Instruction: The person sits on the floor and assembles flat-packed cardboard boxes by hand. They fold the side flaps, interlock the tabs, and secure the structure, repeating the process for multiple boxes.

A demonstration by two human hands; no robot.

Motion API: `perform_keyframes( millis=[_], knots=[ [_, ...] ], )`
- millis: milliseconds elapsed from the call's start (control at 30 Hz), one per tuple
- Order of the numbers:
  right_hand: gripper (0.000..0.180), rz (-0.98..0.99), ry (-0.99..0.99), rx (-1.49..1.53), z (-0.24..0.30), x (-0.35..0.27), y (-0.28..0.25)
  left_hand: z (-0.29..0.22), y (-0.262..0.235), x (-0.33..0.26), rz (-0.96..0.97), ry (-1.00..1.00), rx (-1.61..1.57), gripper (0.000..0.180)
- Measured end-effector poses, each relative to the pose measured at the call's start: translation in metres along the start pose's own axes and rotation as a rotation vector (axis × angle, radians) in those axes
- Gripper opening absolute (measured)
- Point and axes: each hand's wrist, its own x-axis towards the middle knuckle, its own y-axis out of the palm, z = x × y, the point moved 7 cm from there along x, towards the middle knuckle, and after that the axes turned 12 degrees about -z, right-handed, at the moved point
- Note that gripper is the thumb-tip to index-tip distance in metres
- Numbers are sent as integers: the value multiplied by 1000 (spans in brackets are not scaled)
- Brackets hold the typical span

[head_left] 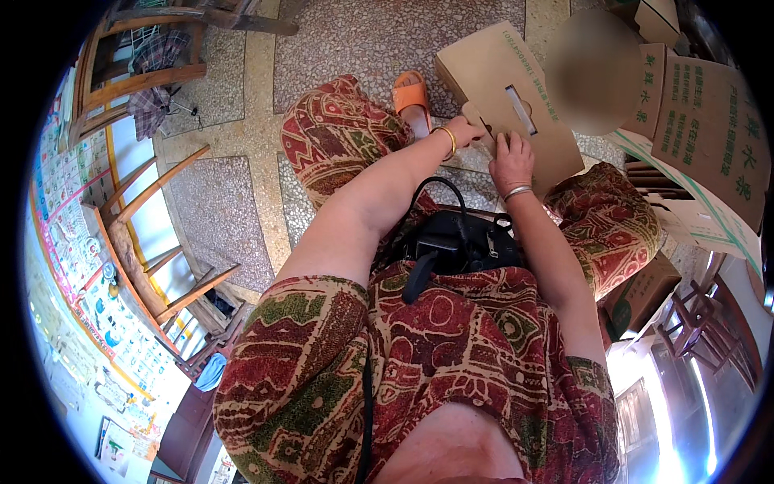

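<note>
Your left hand [463, 137] is curling at the near edge of the cardboard box [488, 82] lying just ahead; your right hand [513, 167] is resting fingers on it. Whether either is gripping, I cannot tell.

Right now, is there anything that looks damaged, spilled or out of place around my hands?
Nothing clearly stands out. I see no spill, and no obvious tear on the cardboard box at your left hand and right hand; its slot looks intentional.
</note>
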Motion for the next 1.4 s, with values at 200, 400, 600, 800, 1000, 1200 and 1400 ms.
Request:
perform_keyframes(
  millis=[200,400,600,800,1000,1200,1400],
  knots=[
    [22,73,65,20,-2,14,7,-28,-7,-11,-49,221,165,41],
    [13,266,178,-8,-15,23,33,7,-5,19,-66,369,229,38],
    [17,331,323,110,-25,25,19,-1,-14,21,-270,361,389,35],
    [18,332,340,115,-31,23,20,-22,-11,0,-297,383,268,32],
    [18,345,387,122,-35,25,25,-33,-11,-20,-383,452,452,37],
    [19,320,452,164,-37,39,17,-53,-6,-46,-292,429,573,65],
    [24,300,450,155,-36,41,17,-56,-3,-38,-296,526,606,65]
  ],
)
